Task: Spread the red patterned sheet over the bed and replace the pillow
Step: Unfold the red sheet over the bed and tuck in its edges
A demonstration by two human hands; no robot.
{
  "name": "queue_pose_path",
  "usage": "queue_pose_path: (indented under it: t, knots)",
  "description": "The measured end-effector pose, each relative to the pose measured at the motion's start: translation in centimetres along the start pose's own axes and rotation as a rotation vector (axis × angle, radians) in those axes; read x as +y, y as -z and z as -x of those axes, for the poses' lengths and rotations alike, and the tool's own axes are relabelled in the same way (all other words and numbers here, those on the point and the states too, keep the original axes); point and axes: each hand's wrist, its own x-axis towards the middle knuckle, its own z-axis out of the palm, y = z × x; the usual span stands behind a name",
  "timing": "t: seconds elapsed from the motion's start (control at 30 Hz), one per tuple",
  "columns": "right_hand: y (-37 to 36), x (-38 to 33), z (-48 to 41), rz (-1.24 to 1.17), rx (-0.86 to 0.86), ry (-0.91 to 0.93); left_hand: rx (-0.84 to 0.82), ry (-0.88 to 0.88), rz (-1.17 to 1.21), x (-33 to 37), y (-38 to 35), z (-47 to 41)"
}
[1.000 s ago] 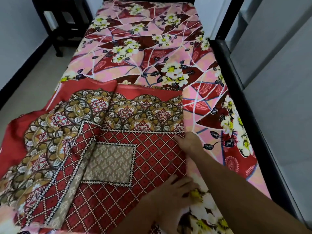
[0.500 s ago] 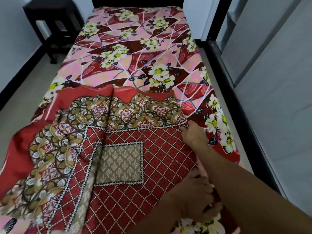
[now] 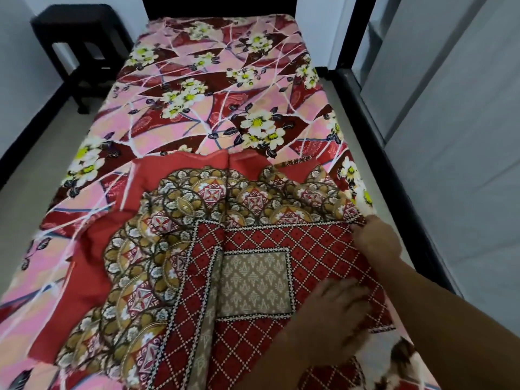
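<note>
The bed (image 3: 219,108), dressed in a pink floral print, is bare of the sheet over its far half; the red patterned sheet (image 3: 202,209) is laid folded in several layers across the near half, with loose red folds trailing toward the left side; no pillow is to be seen. The sheet is crowded toward the right, just beside the black bed frame (image 3: 374,142); were it opened from there, cloth could be spilled over that edge or spread askew, and the left side left uncovered. The left hand (image 3: 334,313) is laid flat on the diamond panel, fingers spread; if pressure is applied there during a pull, the layers beneath could be pinned and dragged. The right hand (image 3: 377,240) is curled round the fold's right edge, seemingly pinching it; if several layers are caught at once, the sheet may be lifted as a bundle and not opened.
</note>
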Motion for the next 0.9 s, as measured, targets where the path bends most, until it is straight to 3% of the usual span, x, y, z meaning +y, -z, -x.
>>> queue_pose_path:
  t: [0.07,0.13,0.23,0.3,0.37,0.5,0.63,0.77,0.9]
  knots:
    - [-0.8,-1.0,0.7,-0.026,-0.002,-0.073,-0.011,0.132,-0.028,-5.2,4.2,3.7]
    - [-1.8,-2.6,2.2,0.071,0.071,-0.078,0.175,0.53,-0.175,-10.7,6.5,7.1]
    - [-3.7,-6.1,5.0,0.229,0.263,0.151,0.362,1.116,-0.261,-16.6,9.7,11.4]
    - [-5.0,-10.3,7.2,0.226,0.269,0.354,0.357,1.366,-0.332,-21.3,12.3,15.7]
    - [-6.6,-15.4,10.1,0.177,0.185,0.559,0.323,1.506,-0.331,-24.4,14.1,19.3]
    - [-10.5,-25.9,16.9,0.061,-0.033,0.795,0.294,1.538,-0.302,-27.8,16.0,23.3]
    - [-14.3,-33.2,22.2,0.097,-0.163,0.938,0.168,1.591,-0.274,-30.2,17.6,26.5]
    - [-17.1,-37.6,25.1,0.159,-0.197,0.898,0.057,1.457,-0.366,-31.9,19.4,29.0]
    - [-18.7,-40.5,26.4,0.237,-0.188,0.673,0.075,1.331,-0.203,-33.5,20.8,30.4]
